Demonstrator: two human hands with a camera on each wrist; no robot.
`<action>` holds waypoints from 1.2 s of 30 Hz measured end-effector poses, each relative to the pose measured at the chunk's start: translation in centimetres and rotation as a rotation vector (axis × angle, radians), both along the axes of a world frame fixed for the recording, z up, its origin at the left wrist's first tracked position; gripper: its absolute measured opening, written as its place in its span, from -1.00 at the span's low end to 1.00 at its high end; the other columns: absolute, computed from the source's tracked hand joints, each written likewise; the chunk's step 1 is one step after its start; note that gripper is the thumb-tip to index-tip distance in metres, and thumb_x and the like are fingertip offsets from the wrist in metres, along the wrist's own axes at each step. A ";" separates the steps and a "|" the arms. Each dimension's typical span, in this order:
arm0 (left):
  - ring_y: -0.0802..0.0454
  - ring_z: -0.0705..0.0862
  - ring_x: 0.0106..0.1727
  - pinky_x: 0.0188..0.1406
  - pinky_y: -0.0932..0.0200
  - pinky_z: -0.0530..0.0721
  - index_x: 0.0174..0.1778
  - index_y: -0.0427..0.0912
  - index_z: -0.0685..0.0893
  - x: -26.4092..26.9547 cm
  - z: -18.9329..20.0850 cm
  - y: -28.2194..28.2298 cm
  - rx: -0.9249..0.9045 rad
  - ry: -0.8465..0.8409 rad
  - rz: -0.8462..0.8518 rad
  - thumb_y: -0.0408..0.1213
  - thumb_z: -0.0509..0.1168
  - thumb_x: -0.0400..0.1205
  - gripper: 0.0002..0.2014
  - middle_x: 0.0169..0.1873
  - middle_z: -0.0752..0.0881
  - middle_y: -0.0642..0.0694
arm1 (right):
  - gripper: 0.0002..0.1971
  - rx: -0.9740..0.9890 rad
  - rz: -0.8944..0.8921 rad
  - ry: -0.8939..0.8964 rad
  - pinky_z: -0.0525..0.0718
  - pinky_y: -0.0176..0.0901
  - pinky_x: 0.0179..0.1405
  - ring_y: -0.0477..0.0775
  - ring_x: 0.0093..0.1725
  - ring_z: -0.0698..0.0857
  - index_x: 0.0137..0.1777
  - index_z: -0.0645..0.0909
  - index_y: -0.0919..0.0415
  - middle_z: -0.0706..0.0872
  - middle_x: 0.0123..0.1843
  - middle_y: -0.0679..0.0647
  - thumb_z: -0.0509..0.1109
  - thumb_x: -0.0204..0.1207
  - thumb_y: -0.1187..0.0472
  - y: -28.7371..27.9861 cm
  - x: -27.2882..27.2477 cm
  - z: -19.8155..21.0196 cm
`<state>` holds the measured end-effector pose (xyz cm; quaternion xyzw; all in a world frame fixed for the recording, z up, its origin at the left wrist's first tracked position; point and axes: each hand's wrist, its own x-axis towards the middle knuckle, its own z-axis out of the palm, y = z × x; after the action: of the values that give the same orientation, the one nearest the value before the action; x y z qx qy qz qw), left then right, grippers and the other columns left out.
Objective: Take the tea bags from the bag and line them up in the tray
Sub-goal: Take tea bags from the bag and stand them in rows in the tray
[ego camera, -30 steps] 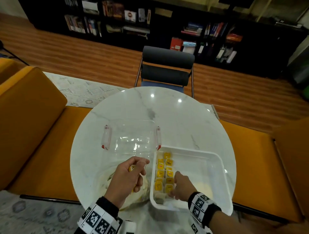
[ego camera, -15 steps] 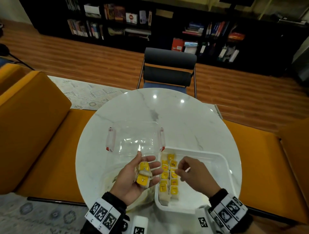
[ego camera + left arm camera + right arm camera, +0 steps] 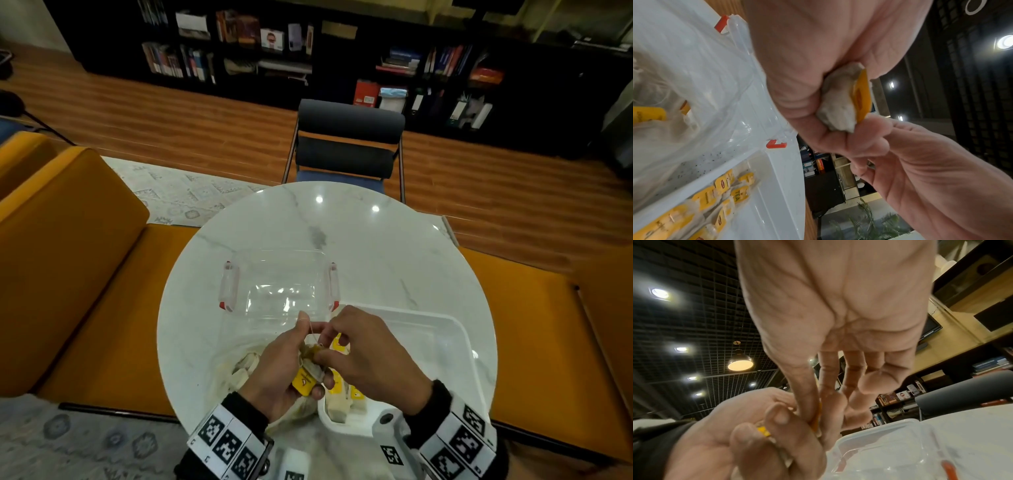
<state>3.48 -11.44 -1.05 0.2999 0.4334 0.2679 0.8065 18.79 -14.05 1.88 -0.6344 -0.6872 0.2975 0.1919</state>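
Above the table's near edge my left hand point(image 3: 297, 354) grips a small clump of tea bags point(image 3: 310, 371) with yellow tags; the left wrist view shows a pale bag and an orange-yellow tag point(image 3: 860, 97) squeezed in the curled fingers. My right hand point(image 3: 324, 344) meets it from the right, thumb and forefinger pinching one tea bag's tag point(image 3: 816, 417). A thin string point(image 3: 311, 327) runs up between the hands. The white tray point(image 3: 448, 330) lies under the right hand, with two rows of yellow-tagged tea bags point(image 3: 723, 193) along its left side. The clear plastic bag point(image 3: 245, 366) with more tea bags lies under the left hand.
A clear lid point(image 3: 281, 284) with red clips lies flat on the round marble table point(image 3: 376, 246), just beyond the bag and tray. A dark chair point(image 3: 347, 144) stands at the far side. Orange seats flank the table on both sides.
My left hand came up out of the plastic bag with tea bags and has curled round them. My right hand left the tray, moved left and now pinches one of them.
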 end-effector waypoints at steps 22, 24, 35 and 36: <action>-0.11 0.57 -0.45 -0.60 0.24 0.41 -0.16 -0.26 0.77 1.2 1.4 -0.2 0.087 -0.051 -0.007 -0.03 0.19 0.76 -0.59 -0.31 0.71 -0.23 | -0.84 0.226 -0.117 0.206 0.43 -0.48 -0.33 -0.10 -0.30 0.62 -0.27 0.62 0.04 0.67 -0.35 -0.21 0.55 0.40 0.24 -0.9 2.1 2.6; -0.08 0.55 -0.47 -0.61 0.25 0.40 0.02 -0.35 0.76 1.0 1.2 0.0 0.082 -0.063 0.018 -0.12 0.22 0.75 -0.65 -0.25 0.70 -0.27 | -0.85 0.209 -0.100 0.311 0.43 -0.40 -0.40 -0.09 -0.34 0.63 -0.24 0.62 0.09 0.71 -0.32 -0.13 0.55 0.45 0.26 -0.6 2.7 3.4; -0.09 0.58 -0.43 -0.62 0.26 0.44 0.00 -0.07 0.80 0.7 1.7 1.3 0.142 -0.119 0.022 -0.35 0.14 0.73 -0.71 -0.23 0.71 -0.26 | -0.87 0.350 -0.115 0.261 0.47 -0.42 -0.44 -0.01 -0.28 0.67 -0.08 0.64 0.11 0.70 -0.29 -0.13 0.56 0.48 0.26 0.2 4.5 5.4; -0.10 0.56 -0.45 -0.64 0.27 0.42 -0.06 -0.08 0.78 0.7 1.7 1.3 0.136 -0.119 0.023 -0.37 0.09 0.73 -0.67 -0.25 0.69 -0.27 | -0.86 0.353 -0.125 0.241 0.46 -0.47 -0.41 -0.01 -0.29 0.67 -0.06 0.64 0.11 0.69 -0.29 -0.14 0.56 0.48 0.26 0.1 4.5 5.2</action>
<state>4.20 -10.18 0.64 0.3325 0.3687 0.3236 0.8055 23.28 -13.96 7.03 -0.5923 -0.6599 0.2339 0.3988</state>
